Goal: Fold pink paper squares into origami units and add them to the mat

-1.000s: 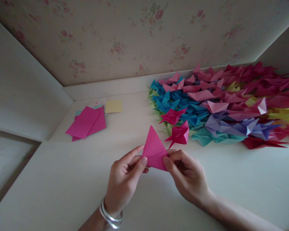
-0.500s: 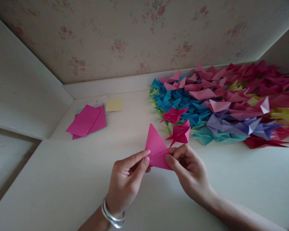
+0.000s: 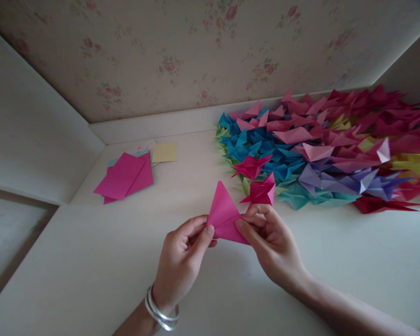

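Note:
A pink folded paper (image 3: 224, 214), shaped like a pointed triangle with its tip up, is held just above the white table (image 3: 91, 261). My left hand (image 3: 182, 256), with silver bangles on the wrist, pinches its lower left edge between thumb and forefinger. My right hand (image 3: 271, 245) pinches its lower right edge, fingers curled behind the paper. Just beyond the paper lie two finished dark pink origami pieces (image 3: 261, 191).
A big heap of folded origami pieces (image 3: 329, 144) in blue, pink, purple, teal, yellow and red covers the table's right back. Flat pink sheets (image 3: 124, 177) and a yellow sheet (image 3: 164, 152) lie at the left back. Flowered wallpaper (image 3: 182, 56) rises behind.
The paper has tilted slightly and my left thumb has slid up its left edge. My right fingers have curled tighter round the right edge. The hands stay in the same place.

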Action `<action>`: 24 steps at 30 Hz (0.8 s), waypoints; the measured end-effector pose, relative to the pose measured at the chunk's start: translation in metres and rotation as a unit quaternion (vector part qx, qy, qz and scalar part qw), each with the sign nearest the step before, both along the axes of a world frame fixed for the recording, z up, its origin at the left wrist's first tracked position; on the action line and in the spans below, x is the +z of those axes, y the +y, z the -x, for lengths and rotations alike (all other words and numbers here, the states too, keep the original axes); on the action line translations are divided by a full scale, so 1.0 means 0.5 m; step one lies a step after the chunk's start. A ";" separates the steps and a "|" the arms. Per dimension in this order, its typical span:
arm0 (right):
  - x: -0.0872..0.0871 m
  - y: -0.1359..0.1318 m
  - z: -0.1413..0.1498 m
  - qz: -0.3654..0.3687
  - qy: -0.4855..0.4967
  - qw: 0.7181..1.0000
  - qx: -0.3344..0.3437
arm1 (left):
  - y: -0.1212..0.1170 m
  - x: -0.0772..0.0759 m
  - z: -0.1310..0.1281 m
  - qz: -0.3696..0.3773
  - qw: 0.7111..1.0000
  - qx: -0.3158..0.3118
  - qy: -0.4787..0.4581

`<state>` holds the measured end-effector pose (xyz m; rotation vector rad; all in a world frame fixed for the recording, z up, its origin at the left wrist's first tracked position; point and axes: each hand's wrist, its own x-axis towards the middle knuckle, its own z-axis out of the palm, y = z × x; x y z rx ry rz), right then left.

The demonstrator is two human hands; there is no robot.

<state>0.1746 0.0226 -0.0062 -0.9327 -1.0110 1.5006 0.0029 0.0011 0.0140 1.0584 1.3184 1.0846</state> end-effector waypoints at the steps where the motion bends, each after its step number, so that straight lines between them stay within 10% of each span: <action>1: 0.000 0.000 0.001 -0.002 -0.002 1.000 0.000 | 0.000 0.000 -0.001 -0.004 1.000 0.000 0.004; 10: -0.005 0.003 0.000 -0.008 -0.031 0.999 -0.014 | -0.014 -0.015 0.001 -0.146 0.981 0.000 0.131; 24: 0.002 0.003 0.000 -0.010 -0.038 0.999 -0.009 | -0.009 -0.010 0.005 -0.094 0.985 -0.008 0.142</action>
